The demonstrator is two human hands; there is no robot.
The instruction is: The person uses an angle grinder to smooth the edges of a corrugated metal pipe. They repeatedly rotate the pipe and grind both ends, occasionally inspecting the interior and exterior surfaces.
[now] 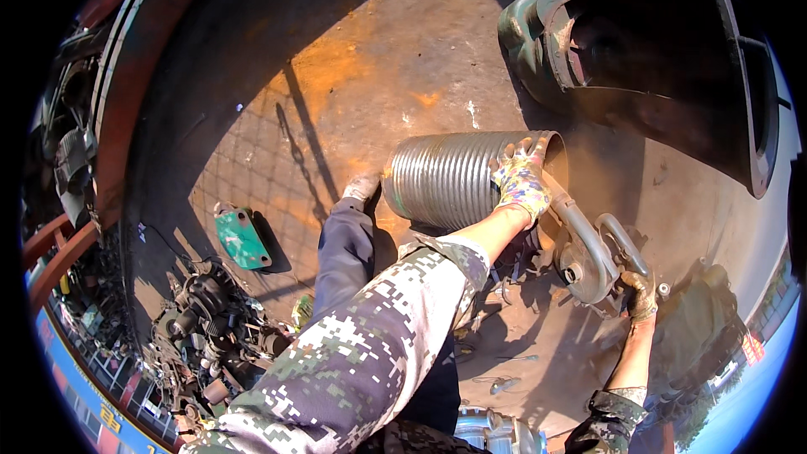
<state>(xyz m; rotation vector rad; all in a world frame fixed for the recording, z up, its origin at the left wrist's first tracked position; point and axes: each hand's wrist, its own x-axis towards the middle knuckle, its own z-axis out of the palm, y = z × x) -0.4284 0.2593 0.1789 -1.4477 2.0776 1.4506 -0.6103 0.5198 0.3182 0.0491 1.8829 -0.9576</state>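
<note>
Near the centre of the frame, a ribbed metal cylinder (445, 176) lies on its side on the sunlit, rust-stained ground (403, 50), its rim facing right. The left grip (523, 181), in a flowered glove, rests on that right end with fingers spread over the ribs near the rim, not pinched together. So the cylinder sits directly under this palm and stretches away to its left — a placing that looks suited to keeping a round body from rolling. At the opposite end a dusty foot (361, 187) stands close against the cylinder, perhaps as a stop; whether it presses, I cannot tell.

Just right of and below the cylinder is a grey bent-pipe fitting (588, 240). The right grip (640, 294), in a dirty glove, is at its lower right end, fingers curled toward the metal; how firmly they close on it I cannot tell. That hand is apart from the cylinder, which lies up and to its left.

Farther out, a green plate (242, 238) lies left of the foot, above a heap of scrap parts (214, 328) at the lower left. A large dark metal housing (664, 42) fills the upper right.
</note>
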